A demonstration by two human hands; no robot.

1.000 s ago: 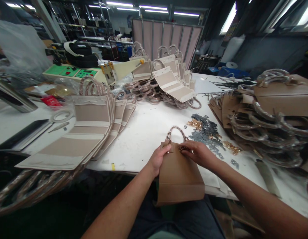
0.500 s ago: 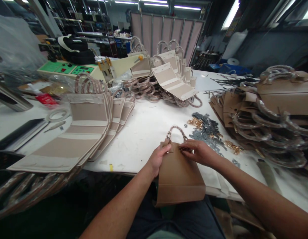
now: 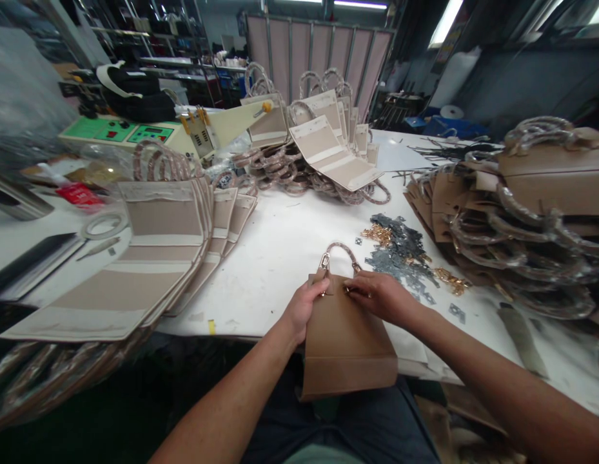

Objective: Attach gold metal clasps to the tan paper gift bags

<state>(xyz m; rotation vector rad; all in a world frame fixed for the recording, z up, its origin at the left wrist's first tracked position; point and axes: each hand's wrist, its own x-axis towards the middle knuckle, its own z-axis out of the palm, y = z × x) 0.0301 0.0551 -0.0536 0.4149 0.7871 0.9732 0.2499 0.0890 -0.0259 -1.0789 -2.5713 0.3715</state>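
A brown bag panel (image 3: 345,335) leans over the table's front edge above my lap. Its plastic-wrapped handle (image 3: 342,246) arches from the top, with a gold-coloured metal clasp at the left end. My left hand (image 3: 304,306) grips the panel's upper left edge, thumb on the front beside the clasp. Near the handle's right end, my right hand (image 3: 374,293) is closed, its fingertips pinching a small gold-coloured metal fitting (image 3: 347,290) against the panel. The fingers partly hide that fitting.
Grey metal plates (image 3: 400,248) and gold-coloured fittings (image 3: 379,234) lie beyond my right hand. Brown bag panels with wrapped handles (image 3: 521,225) are piled at right. Beige-lined panels (image 3: 158,258) stack at left, others (image 3: 333,151) behind. A tape roll (image 3: 104,225) lies at left.
The view has shifted slightly. My right fingertips have drawn closer together around the small fitting, while my left hand keeps its hold on the panel's edge.
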